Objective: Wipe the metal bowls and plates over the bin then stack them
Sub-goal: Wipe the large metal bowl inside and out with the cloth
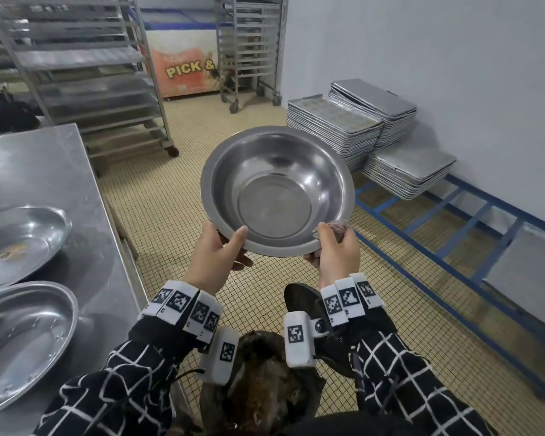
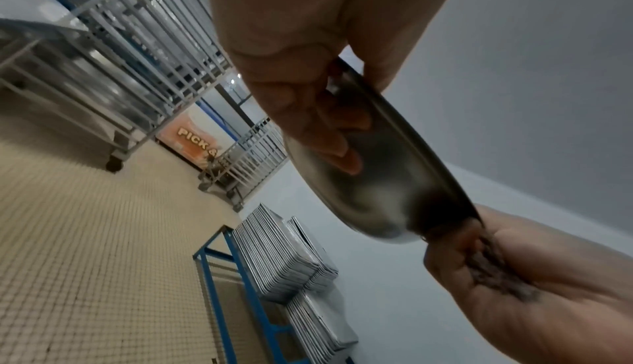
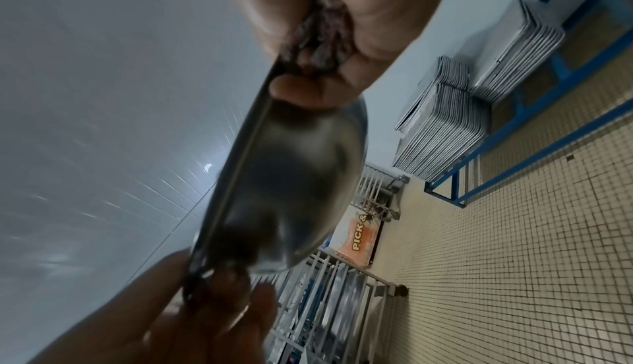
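A round metal bowl [image 1: 277,190] hangs tilted toward me above the waste bin [image 1: 258,388], which holds brown scraps. My left hand [image 1: 233,247] grips its near left rim, thumb inside and fingers underneath. My right hand [image 1: 328,243] pinches a dirty grey-brown cloth wad [image 1: 339,228] against the near right rim. In the left wrist view, the left hand [image 2: 291,72] curls under the bowl [image 2: 377,180]. The right wrist view shows the cloth wad [image 3: 322,42] pressed on the bowl [image 3: 291,180] at its edge. Two metal plates [image 1: 19,240] [image 1: 22,338] lie on the steel table [image 1: 44,158].
Stacks of flat metal trays [image 1: 359,121] sit on a low blue frame [image 1: 453,247] along the right wall. Two wheeled tray racks [image 1: 85,73] [image 1: 252,48] and an orange chest freezer [image 1: 183,64] stand at the back. The floor [image 1: 170,209] has small beige tiles.
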